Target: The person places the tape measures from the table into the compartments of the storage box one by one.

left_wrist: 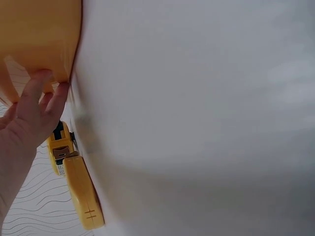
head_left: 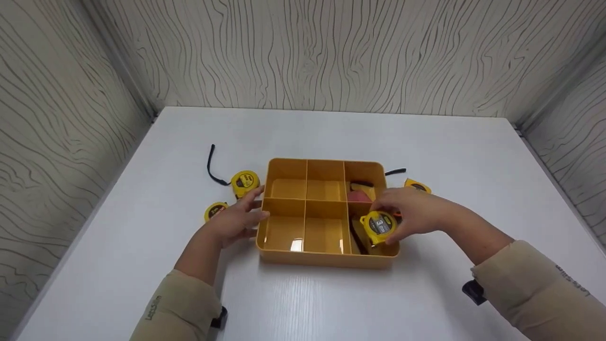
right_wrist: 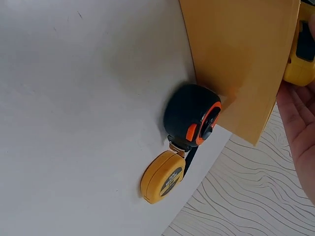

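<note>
A yellow-orange box [head_left: 326,260] with several compartments stands on the white table. At its front right compartment my right hand [head_left: 419,210] grips a yellow tape measure [head_left: 380,226] with a dark label, its black strap [head_left: 357,239] hanging inside. My left hand [head_left: 239,220] rests against the box's left side, fingers fairly straight; in the left wrist view fingertips [left_wrist: 44,74] touch the outer wall. Beside that hand lie two yellow tape measures, one with a strap [head_left: 245,182] and another partly hidden [head_left: 216,210]. A reddish object [head_left: 359,195] sits in the back right compartment, its kind unclear.
Right of the box, a black-and-orange tape measure [right_wrist: 192,115] stands close to the wall, next to a yellow-orange one [right_wrist: 162,177]. Wood-grain patterned panels [head_left: 307,57] enclose the table at the back and sides.
</note>
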Demonstrator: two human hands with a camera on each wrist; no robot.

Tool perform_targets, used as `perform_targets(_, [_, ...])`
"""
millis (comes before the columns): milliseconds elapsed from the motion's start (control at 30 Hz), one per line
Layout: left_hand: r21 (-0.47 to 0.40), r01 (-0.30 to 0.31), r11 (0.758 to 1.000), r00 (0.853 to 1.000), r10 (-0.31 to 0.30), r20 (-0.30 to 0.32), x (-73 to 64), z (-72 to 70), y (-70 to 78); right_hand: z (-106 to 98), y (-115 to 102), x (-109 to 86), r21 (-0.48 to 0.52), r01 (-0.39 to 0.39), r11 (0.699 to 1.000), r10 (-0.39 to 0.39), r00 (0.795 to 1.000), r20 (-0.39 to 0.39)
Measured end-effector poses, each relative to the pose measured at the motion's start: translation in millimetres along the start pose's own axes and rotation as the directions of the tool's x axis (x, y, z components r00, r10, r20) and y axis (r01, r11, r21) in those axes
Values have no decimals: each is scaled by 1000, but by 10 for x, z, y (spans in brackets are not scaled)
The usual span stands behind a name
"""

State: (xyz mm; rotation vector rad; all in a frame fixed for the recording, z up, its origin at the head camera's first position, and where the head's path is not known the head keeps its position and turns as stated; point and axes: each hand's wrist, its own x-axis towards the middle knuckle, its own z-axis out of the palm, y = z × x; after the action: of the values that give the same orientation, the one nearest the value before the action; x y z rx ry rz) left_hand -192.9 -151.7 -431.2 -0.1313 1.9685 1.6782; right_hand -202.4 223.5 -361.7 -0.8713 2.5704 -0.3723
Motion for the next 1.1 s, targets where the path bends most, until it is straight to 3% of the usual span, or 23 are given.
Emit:
perform_targets(300, [0,16,1000,1000,-16,-10,-10,9,8,0,-24,29,17,-63,998,63,997,36])
perform_targets(600, [-2,27,1000,999,-27,-37,29,15,-13,-1,21,16,23,1,1000,-1,1000,14])
perform_targets(800, [-7,27,1000,999,-27,-31,20,12,-11,14,25,26,45,-31,999,30,999,24])
perform_targets(1100, [0,33,999,999,-33,-17,14,11,1,66,50,14,16,-26,1000,26,999,-35])
